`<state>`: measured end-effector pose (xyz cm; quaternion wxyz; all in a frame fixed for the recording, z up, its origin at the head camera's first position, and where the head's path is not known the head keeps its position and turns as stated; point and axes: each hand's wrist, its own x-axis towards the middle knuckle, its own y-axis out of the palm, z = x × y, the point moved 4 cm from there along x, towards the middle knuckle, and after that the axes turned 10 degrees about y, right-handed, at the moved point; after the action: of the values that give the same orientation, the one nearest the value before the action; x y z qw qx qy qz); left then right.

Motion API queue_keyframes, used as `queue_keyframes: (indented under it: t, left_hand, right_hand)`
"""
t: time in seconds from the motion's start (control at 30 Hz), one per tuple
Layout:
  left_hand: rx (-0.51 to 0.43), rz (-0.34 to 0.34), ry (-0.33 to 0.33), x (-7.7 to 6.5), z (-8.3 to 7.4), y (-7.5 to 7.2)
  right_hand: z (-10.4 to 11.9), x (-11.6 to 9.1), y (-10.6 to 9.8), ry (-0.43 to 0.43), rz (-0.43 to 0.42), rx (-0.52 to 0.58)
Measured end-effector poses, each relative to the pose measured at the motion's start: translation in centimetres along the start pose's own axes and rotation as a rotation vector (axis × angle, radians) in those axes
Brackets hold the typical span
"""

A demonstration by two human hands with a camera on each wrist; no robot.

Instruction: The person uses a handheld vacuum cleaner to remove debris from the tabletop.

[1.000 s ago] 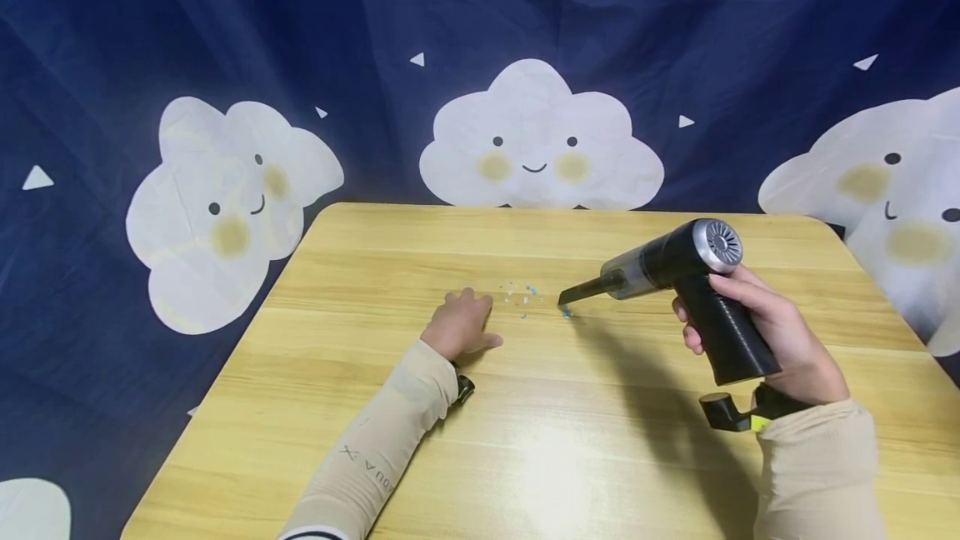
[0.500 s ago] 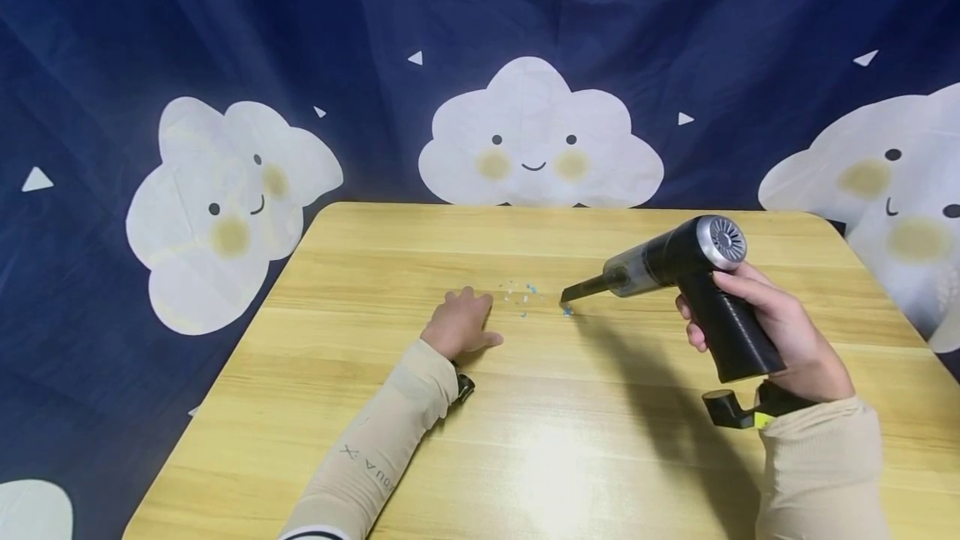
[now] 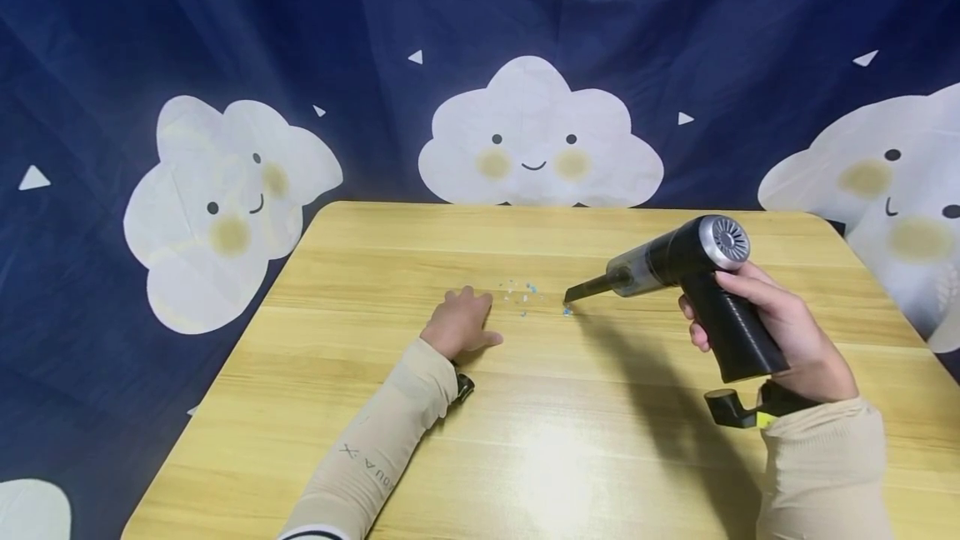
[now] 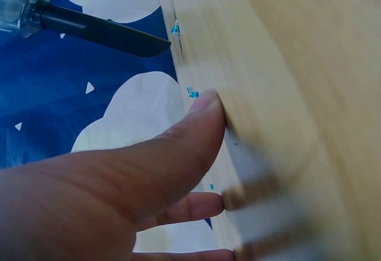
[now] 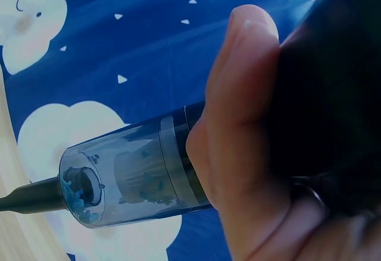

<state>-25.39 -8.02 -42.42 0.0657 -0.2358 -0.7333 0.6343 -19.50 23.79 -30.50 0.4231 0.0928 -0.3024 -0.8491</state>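
My right hand (image 3: pixel 802 344) grips the black handle of a handheld vacuum cleaner (image 3: pixel 731 327), which has a silver vented end. Its narrow nozzle (image 3: pixel 588 287) slants down to the left, its tip beside a small blue scrap (image 3: pixel 567 312); whether the tip touches the table cannot be told. Blue bits (image 5: pixel 74 197) lie inside the clear dust cup (image 5: pixel 140 169) in the right wrist view. Left of the nozzle, small blue and white scraps (image 3: pixel 532 288) are scattered. Beside them my left hand (image 3: pixel 461 325) rests on the table, fingers spread and thumb out, holding nothing.
The wood-grain table (image 3: pixel 360 273) has rounded far corners. Behind it hangs a dark blue curtain (image 3: pixel 375 23) with white clouds and triangles. Each wrist wears a black camera mount, such as the right one (image 3: pixel 731 408).
The vacuum cleaner and my right hand have shifted slightly to the right, so the nozzle tip sits a little further right. My left hand has stayed put.
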Motion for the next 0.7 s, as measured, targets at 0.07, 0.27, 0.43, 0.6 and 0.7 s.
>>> queue_keyframes:
  t: [0.07, 0.27, 0.43, 0.6, 0.7]
  left_hand:
    - [0.005, -0.001, -0.002, 0.0, 0.02, 0.01]
    - [0.011, 0.0, -0.006, -0.04, 0.01, -0.08]
    - [0.006, 0.0, -0.006, -0.08, 0.02, -0.06]
    - [0.002, 0.005, -0.007, -0.05, 0.02, -0.05]
    - [0.003, 0.005, -0.006, -0.01, 0.03, -0.06]
  right_hand:
    - [-0.03, -0.01, -0.01, 0.002, 0.0, 0.0]
    - [-0.09, -0.03, -0.04, 0.01, 0.002, 0.003]
    - [-0.08, 0.02, -0.06, 0.015, -0.017, -0.01]
    - [-0.08, 0.08, -0.07, 0.012, -0.022, -0.02]
    - [-0.1, 0.09, -0.08, 0.011, -0.024, -0.024]
